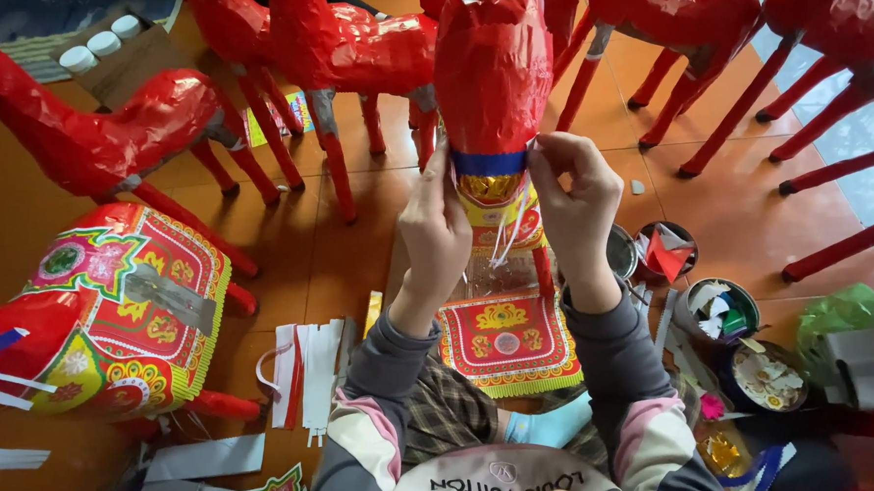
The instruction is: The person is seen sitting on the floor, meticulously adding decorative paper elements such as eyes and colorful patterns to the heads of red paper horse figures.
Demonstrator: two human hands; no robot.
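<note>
**Carefully, hands dress a paper horse**

Both hands pinch the red paper horse [491,81] at frame centre: left hand [436,231] and right hand [574,207] closed on the blue band [490,163] either side. It looks light, crinkly and easily torn, best held around its stiffer body.

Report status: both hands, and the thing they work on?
Left hand, right hand: both pinch blue band on red paper horse. Nothing between them.

Paper horses [308,44] ahead, bowls [719,307] crowding right
</note>
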